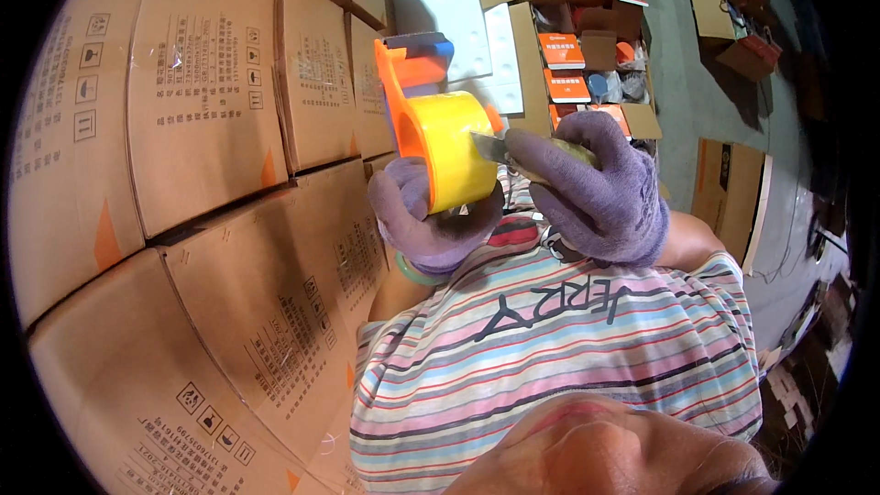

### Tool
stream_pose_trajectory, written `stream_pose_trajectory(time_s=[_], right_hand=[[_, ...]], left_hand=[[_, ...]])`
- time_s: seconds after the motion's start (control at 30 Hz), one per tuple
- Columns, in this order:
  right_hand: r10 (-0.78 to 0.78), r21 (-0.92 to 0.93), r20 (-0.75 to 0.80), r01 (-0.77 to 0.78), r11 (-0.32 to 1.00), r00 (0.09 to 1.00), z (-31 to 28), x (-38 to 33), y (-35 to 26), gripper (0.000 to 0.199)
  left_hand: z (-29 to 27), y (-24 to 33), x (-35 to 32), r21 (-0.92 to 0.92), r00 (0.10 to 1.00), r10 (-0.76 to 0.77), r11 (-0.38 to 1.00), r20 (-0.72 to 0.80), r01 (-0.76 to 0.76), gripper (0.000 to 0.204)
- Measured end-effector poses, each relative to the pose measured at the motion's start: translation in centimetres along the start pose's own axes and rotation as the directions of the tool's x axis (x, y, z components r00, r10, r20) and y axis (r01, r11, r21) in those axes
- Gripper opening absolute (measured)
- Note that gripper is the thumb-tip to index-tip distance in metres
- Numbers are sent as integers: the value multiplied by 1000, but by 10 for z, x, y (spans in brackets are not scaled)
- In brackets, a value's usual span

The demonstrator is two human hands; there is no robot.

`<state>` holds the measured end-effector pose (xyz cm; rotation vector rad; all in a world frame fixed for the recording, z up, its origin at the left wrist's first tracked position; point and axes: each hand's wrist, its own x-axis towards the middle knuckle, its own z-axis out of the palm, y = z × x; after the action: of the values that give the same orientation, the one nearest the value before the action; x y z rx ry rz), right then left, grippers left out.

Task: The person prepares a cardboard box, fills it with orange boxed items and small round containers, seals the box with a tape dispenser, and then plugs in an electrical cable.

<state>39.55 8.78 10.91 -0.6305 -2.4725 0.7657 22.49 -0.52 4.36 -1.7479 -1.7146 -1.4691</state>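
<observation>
My left hand point(412, 225), in a purple-grey work glove, grips an orange tape dispenser point(390, 82) from below. On the dispenser sits a roll of yellow packing tape point(449, 151), facing my right hand. A dark blue part tops the dispenser's far end. My right hand point(610, 188), gloved alike, is closed round the handle of a utility knife point(489, 146). The knife's blade points left, and its tip touches or lies just in front of the tape roll's surface; I cannot tell which. Most of the handle is hidden by my fingers.
Stacked brown cardboard cartons point(211, 82) form a wall close on my left. Beyond my hands lie white dimpled sheets point(449, 18) and an open carton of orange-and-white small boxes point(561, 50). Another carton point(729, 183) stands on the grey floor point(678, 46) to the right.
</observation>
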Motion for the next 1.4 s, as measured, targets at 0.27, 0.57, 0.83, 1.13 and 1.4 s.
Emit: stream_pose_trajectory(time_s=[0.27, 0.57, 0.83, 1.13, 1.4], right_hand=[[-34, 0, -9, 34, 999, 999, 5, 2, 1, 52], [-44, 7, -11, 44, 999, 999, 8, 3, 0, 51], [-103, 32, 10, 103, 994, 995, 11, 5, 5, 49], [-48, 96, -32, 51, 994, 998, 28, 4, 9, 45], [450, 874, 479, -459, -160, 754, 29, 43, 23, 37]], left_hand=[[-11, -6, -2, -177, 990, -73, 980, 124, 94, 103], [-13, -10, -3, -165, 981, -48, 983, 190, 80, 101], [-20, -15, -1, -372, 928, -56, 906, 368, 202, 113], [-19, -13, 1, -262, 907, -59, 948, 418, 183, 108], [-12, -17, -8, -292, 859, -362, 831, 361, 473, 113]])
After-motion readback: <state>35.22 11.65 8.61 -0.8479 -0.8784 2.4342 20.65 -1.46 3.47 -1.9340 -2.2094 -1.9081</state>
